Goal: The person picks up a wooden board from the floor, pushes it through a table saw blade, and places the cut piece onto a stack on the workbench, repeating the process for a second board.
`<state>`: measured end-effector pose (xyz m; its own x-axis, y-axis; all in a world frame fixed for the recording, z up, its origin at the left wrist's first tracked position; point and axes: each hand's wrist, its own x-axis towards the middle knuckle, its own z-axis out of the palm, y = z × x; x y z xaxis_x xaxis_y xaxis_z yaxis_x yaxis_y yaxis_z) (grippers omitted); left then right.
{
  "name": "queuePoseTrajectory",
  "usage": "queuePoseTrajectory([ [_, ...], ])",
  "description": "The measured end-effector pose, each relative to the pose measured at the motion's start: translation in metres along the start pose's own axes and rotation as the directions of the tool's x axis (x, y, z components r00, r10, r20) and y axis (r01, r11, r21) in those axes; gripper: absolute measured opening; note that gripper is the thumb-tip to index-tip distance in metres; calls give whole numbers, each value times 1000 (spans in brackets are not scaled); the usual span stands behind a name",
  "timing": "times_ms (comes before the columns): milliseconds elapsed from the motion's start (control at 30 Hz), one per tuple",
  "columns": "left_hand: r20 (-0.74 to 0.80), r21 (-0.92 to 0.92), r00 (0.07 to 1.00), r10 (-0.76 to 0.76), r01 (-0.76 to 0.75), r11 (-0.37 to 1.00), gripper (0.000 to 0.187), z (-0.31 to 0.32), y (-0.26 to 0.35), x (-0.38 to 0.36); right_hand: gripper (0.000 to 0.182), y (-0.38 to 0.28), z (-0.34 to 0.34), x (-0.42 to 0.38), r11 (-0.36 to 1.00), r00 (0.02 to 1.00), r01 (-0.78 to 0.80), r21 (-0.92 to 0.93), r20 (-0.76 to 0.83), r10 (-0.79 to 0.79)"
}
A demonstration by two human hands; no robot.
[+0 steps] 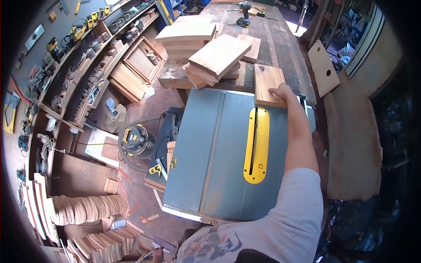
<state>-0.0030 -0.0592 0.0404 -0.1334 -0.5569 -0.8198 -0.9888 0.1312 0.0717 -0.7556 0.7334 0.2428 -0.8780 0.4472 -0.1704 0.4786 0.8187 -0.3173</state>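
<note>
My right hand (pixel 282 91) reaches far forward over the table saw and grips the right edge of a wooden board (pixel 268 81), thumb lying on its top face. That board rests at the far end of the saw table (pixel 193 144), partly over the workbench behind. Nearer to me is the yellow throat plate (pixel 262 144) with a dark slot along it. My left hand (pixel 158 254) shows only partly at the bottom edge, closed around a thin, stick-like thing I cannot make out. Beside the right hand's board lies a loose stack of boards (pixel 220 55).
Thicker boards (pixel 186 33) are piled on the workbench (pixel 280 44), with a cordless drill (pixel 244 16) farther back. A shop vacuum (pixel 138 139) stands left of the saw. Rows of cut wood pieces (pixel 105 243) lie at lower left. Tool shelves (pixel 87 83) line the left wall.
</note>
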Motion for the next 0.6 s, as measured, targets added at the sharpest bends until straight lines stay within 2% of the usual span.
queuePoseTrajectory([
  [67, -27, -32, 1000, 14, -14, 999, 61, 4, 0, -14, 122, -6, 22, 16, 991, 981, -129, 35, -143, 133],
  [100, -38, -46, 999, 25, -27, 999, 61, 8, -1, -21, 142, -6, 14, 20, 974, 995, -95, 206, -5, 99],
  [133, -45, -55, 998, 41, -44, 998, 61, 12, 0, -25, 138, -18, -5, 12, 943, 976, -194, 269, 146, 159],
  [200, -43, -65, 996, 81, -84, 994, 61, 24, 12, -29, 121, -13, -1, 28, 991, 995, -83, 109, 60, 76],
  [300, -43, -61, 991, 125, -128, 990, 61, 37, 23, -35, 82, 19, 19, 78, 843, 994, -81, 532, 108, 27],
  [333, -43, -54, 990, 136, -138, 989, 61, 40, 25, -34, 58, -5, -11, 28, 438, 975, -193, 878, 222, -15],
  [400, -54, -59, 986, 157, -160, 985, 61, 43, 28, -34, 44, -13, -34, 54, 712, 998, -48, 701, 11, 57],
  [500, -102, -199, 970, 220, -237, 951, 60, 39, 31, -34, 39, -31, -79, 56, 660, 993, 18, 751, -90, 74],
  [533, -120, -259, 964, 238, -262, 930, 60, 39, 28, -35, 41, -34, -94, 48, 524, 998, 50, 850, -67, 13],
  [600, -148, -310, 974, 169, -209, 927, 59, 44, 21, -35, 45, -35, -120, 36, 205, 992, 77, 976, -54, -115],
])
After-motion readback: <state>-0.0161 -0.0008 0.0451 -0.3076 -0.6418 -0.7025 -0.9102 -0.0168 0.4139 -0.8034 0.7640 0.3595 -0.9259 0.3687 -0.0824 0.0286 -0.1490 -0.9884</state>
